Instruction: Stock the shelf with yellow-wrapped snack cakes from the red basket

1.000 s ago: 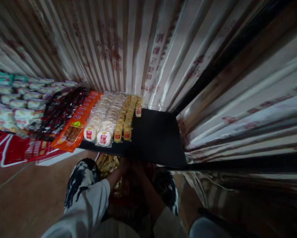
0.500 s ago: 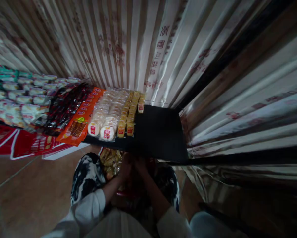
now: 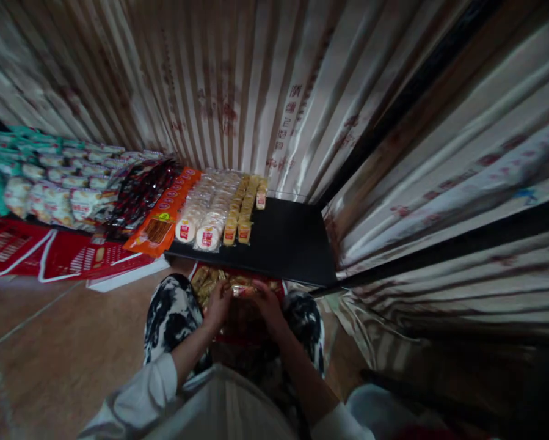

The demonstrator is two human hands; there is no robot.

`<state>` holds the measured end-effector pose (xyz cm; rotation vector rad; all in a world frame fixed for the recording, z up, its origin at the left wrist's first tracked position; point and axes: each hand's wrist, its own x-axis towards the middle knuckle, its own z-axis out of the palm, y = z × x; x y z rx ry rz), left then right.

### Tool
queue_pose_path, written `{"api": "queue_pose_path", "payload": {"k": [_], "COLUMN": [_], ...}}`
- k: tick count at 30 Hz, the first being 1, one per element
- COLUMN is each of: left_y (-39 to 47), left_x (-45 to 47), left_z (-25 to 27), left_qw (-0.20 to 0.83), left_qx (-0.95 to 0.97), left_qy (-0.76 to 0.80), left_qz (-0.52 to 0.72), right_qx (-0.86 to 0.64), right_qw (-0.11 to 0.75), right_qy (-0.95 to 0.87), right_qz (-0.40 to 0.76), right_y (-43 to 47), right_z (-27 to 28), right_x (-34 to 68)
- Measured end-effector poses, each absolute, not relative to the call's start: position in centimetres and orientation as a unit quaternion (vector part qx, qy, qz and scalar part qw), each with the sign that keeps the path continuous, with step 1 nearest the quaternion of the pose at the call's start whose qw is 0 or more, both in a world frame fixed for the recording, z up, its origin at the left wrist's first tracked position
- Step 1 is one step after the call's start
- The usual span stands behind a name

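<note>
In the head view, a shiny wrapped packet (image 3: 242, 291) lies between the left hand (image 3: 218, 302) and the right hand (image 3: 265, 301), at about 2 o'clock from the left and 10 o'clock from the right, with neither clearly nearer. The fingers of both are drawn in at its two ends, though in this dim light I cannot tell whether either is closed on it. The packet is over a red container (image 3: 282, 289), with gold-wrapped snacks (image 3: 203, 282) at 10 o'clock from it. Its long axis seems to run from 9 to 3 o'clock, one end towards each hand; which end is its front is not readable. The black shelf (image 3: 297, 241) lies at 1 o'clock, where two rows of yellow wrapped cakes (image 3: 238, 211) run nearly 12 to 6, leaning towards 1, their labelled fronts facing 6 o'clock.
</note>
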<state>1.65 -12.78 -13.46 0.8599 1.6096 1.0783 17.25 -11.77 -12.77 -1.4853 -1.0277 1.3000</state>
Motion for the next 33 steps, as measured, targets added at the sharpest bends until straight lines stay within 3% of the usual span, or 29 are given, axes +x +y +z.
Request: {"api": "queue_pose_path", "payload": {"k": [5, 11, 22, 26, 30, 33], "left_y": [-12.8, -12.9, -10.4, -8.2, -6.5, -5.0], "left_x": [2.4, 4.1, 8.6, 9.7, 10.4, 11.0], "left_z": [-10.8, -7.7, -5.7, -6.8, -7.4, -7.1], "left_qw": [0.582, 0.669, 0.658, 0.608, 0.535, 0.555], "left_qx": [0.321, 0.196, 0.265, 0.313, 0.352, 0.360], "left_qy": [0.593, 0.497, 0.487, 0.574, 0.603, 0.567], "left_qz": [0.453, 0.517, 0.509, 0.450, 0.476, 0.490], "right_qx": [-0.564, -0.530, -0.556, -0.572, -0.602, -0.617], "right_qw": [0.454, 0.544, 0.546, 0.535, 0.529, 0.525], "right_qy": [-0.401, -0.296, -0.375, -0.418, -0.454, -0.474], "right_qz": [0.561, 0.579, 0.503, 0.460, 0.390, 0.344], "right_y": [-11.7, -11.6, -9.7, -6.5, -2.1, 1.2], "right_z": [-10.6, -7.7, -7.0, -7.4, -7.5, -7.6], "right_x": [17.4, 17.0, 17.8, 19.6, 20.9, 21.0]}}
